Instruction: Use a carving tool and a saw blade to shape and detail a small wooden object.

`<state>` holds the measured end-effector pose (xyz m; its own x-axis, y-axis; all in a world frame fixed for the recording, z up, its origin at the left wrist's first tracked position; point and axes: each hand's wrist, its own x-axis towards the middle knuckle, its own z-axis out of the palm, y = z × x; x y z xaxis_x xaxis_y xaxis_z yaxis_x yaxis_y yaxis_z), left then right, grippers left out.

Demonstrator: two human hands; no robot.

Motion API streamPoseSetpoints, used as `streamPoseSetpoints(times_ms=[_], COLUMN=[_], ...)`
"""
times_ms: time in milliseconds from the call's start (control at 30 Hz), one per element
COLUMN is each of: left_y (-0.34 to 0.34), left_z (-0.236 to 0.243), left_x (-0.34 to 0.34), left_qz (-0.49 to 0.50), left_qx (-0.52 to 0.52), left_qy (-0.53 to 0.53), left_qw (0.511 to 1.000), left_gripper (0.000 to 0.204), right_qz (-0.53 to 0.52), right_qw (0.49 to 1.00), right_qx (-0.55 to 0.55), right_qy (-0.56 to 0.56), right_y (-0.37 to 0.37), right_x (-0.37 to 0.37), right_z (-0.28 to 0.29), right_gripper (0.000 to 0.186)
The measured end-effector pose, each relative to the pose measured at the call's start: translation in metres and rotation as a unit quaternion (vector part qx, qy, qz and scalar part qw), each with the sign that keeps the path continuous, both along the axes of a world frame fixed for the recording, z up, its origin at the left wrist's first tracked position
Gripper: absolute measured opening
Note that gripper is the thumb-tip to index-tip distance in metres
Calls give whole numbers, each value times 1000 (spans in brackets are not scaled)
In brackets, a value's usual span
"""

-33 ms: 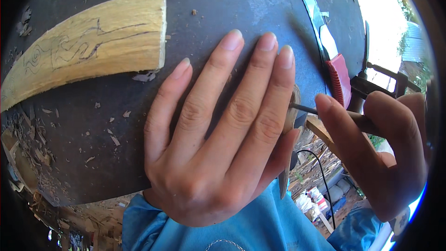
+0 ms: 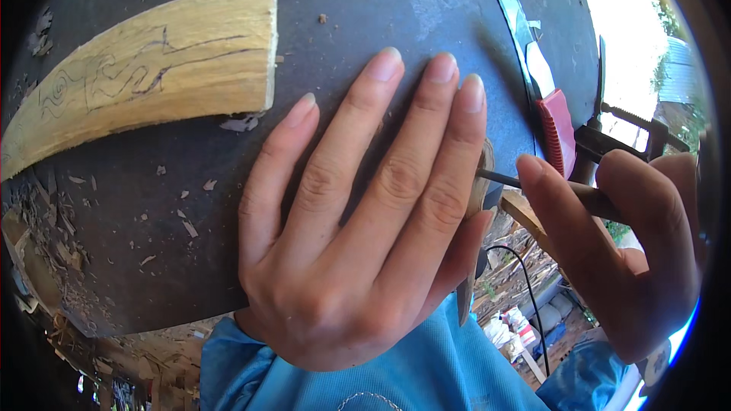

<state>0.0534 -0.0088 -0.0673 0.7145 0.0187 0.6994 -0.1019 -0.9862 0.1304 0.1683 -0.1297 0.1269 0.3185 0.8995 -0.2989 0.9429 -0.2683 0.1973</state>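
My left hand (image 2: 358, 213) lies flat with its fingers stretched out, pressing at the edge of the dark tabletop (image 2: 183, 259). Beneath its forefinger and thumb a thin, curved wooden piece (image 2: 488, 155) shows only at its rim; the rest is covered. In my right hand (image 2: 640, 251) is a slim tool with a dark metal shaft (image 2: 499, 176) and a thicker handle, held between thumb and fingers. The shaft's tip meets the wooden rim beside my left forefinger. To the left rests a curved pale wood block (image 2: 183, 53) with pencilled swirls and lines.
A red-handled tool (image 2: 557, 129) with a long flat blade lies along the table's right side, near a dark metal clamp (image 2: 640, 131). Wood chips (image 2: 188, 226) are scattered at the left. A black cable (image 2: 533, 297) hangs below the right edge.
The wood block and my left hand sit very slightly further right in the picture. My right hand and its tool show almost no movement.
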Motion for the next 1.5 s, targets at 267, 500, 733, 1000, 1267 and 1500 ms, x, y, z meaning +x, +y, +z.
streamPoseSetpoints(times_ms=[267,500,733,1000,1267,1500], left_y=[-15,-19,-12,2,5,2], left_z=[27,5,4,5,40,26], left_x=[0,3,1,-8,-12,-12], left_qz=[68,49,20,-6,-22,-15], left_qx=[-122,-74,-46,-4,-22,-50], left_qy=[41,13,13,58,189,145], left_qw=[989,996,999,998,981,988], left_gripper=[49,51,54,57,58,60], right_qz=[173,-25,259,181,230,203], right_qw=[985,995,950,934,942,968], right_qx=[-21,87,-25,92,127,99], right_qy=[5,42,174,296,209,110], right_y=[-3,6,15,-5,-8,-13], right_x=[22,5,76,88,83,58], right_z=[-3,-18,-11,-49,-43,-34], right_gripper=[46,34,38,32,36,42])
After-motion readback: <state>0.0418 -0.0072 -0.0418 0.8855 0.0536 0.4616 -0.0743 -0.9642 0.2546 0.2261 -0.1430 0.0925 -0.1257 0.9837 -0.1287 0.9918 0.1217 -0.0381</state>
